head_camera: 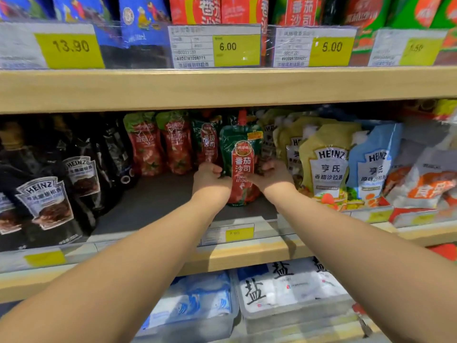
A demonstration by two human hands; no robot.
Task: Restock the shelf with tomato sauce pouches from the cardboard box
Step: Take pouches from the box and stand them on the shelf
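A green and red tomato sauce pouch [241,154] with a red cap stands upright on the grey middle shelf [158,201]. My left hand [210,178] grips its left edge and my right hand [270,174] grips its right edge, fingers curled round the sides. Just behind it stands another pouch of the same kind [207,142]. Two red tomato pouches with green tops [160,144] stand further left at the back. The cardboard box is out of view.
Dark Heinz pouches [49,194] fill the shelf's left side. Yellow and blue Heinz salad dressing pouches [346,164] crowd the right. Bare grey shelf lies left of my hands. Price tags [238,47] line the upper shelf edge; salt packs [279,288] lie below.
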